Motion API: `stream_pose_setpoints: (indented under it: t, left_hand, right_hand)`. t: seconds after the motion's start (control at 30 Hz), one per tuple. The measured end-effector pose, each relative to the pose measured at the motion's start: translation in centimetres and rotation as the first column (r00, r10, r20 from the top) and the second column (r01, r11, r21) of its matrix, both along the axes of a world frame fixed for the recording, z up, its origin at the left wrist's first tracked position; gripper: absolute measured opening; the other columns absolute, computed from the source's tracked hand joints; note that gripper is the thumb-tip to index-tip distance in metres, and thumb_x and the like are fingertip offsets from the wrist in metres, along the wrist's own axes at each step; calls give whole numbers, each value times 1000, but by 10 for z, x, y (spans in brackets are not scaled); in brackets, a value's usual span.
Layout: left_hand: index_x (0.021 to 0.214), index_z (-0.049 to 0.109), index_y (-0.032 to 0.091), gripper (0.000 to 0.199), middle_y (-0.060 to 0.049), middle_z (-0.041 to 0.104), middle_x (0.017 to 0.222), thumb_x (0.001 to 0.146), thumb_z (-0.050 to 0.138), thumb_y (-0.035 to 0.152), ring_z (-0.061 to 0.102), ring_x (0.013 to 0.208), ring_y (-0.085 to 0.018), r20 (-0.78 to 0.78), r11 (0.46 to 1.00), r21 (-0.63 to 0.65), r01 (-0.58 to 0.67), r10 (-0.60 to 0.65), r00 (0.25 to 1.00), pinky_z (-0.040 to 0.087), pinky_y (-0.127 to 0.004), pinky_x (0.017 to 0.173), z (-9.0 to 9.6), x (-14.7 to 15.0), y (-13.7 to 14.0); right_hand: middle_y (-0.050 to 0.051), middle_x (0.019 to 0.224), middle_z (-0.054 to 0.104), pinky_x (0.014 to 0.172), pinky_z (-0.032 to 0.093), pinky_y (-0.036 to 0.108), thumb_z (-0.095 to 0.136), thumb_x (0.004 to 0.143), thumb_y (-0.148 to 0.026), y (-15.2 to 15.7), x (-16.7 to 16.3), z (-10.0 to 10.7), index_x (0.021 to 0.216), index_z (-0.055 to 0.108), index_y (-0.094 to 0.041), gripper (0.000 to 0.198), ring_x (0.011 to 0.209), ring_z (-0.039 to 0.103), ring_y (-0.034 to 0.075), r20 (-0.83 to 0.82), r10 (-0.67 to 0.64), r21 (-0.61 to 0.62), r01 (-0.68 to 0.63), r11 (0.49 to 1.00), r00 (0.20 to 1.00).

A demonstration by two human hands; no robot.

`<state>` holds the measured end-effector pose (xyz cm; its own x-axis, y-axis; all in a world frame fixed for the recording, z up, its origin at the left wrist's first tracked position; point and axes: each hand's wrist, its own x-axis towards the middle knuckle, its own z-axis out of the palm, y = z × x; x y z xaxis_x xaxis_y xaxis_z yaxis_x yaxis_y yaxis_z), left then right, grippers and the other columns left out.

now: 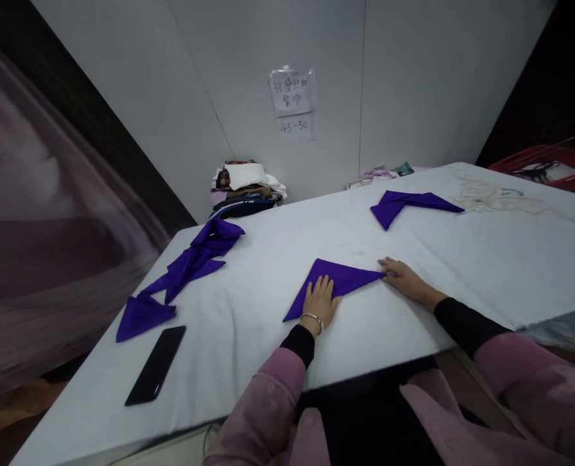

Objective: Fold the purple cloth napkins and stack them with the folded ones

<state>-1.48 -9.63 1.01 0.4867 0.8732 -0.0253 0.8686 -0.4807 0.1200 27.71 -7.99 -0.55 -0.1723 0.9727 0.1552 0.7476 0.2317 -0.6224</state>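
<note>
A purple napkin, folded into a flat triangle, lies on the white-covered table in front of me. My left hand rests flat on its left part, fingers stretched out and palm down. At the napkin's pointed right corner, my right hand holds the tip between thumb and fingers. Farther back on the right lies another folded purple napkin, bent at an angle. Several crumpled purple cloths are strung along the table's left side, away from both hands.
A black phone lies near the front left of the white tablecloth. Stacked folded clothes stand behind the table, and a red basket is at the far right. A handwritten sign hangs on the wall.
</note>
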Motion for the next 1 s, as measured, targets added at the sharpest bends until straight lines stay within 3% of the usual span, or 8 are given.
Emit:
stream_pose_setpoints:
  t: [0.1,0.33,0.47,0.73,0.87,1.0]
  left_hand:
    - [140,30,17,55,-6,27,149,94,21,45,16,138,-21,-16,998,12,54,-54,998,15,-46,113,0,-11,5]
    - [142,25,20,58,-5,24,150,92,26,50,13,139,-21,-12,989,-20,146,-147,989,11,-47,113,6,-29,6]
    - [142,25,22,59,-4,24,150,92,26,53,12,139,-21,-11,989,-3,148,-148,989,11,-48,113,7,-29,7]
    - [141,27,24,52,-3,25,150,94,23,47,13,139,-19,-66,986,-7,164,-164,984,10,-47,113,8,-43,20]
    - [142,26,21,63,-7,24,150,90,27,56,12,139,-22,-28,988,13,152,-152,988,10,-49,112,11,-31,12]
    - [141,26,20,60,-6,23,150,91,27,53,12,139,-22,38,970,30,240,-241,970,13,-48,112,12,6,-1]
  right_hand:
    - [11,132,51,106,23,51,49,76,-35,-14,-8,3,75,56,-22,15,130,33,29,2,6,-18,-6,1000,1000]
    - [7,135,49,108,18,54,51,79,-42,-44,-18,2,82,58,-24,19,133,29,29,-45,-8,-30,7,1000,999]
    - [6,136,48,108,19,53,52,81,-41,-42,-17,2,83,58,-25,17,133,28,28,-51,-16,-24,15,1000,999]
    - [7,134,50,104,29,49,50,82,-35,-28,-19,1,74,56,-23,16,133,28,29,-3,110,58,-110,992,994]
    - [7,132,52,104,28,52,51,80,-36,-30,-19,-3,75,58,-23,15,132,30,31,-1,96,46,-96,994,995]
    - [7,133,51,105,25,53,53,78,-40,-35,-20,-2,81,58,-25,16,131,31,30,-55,31,23,-30,999,998]
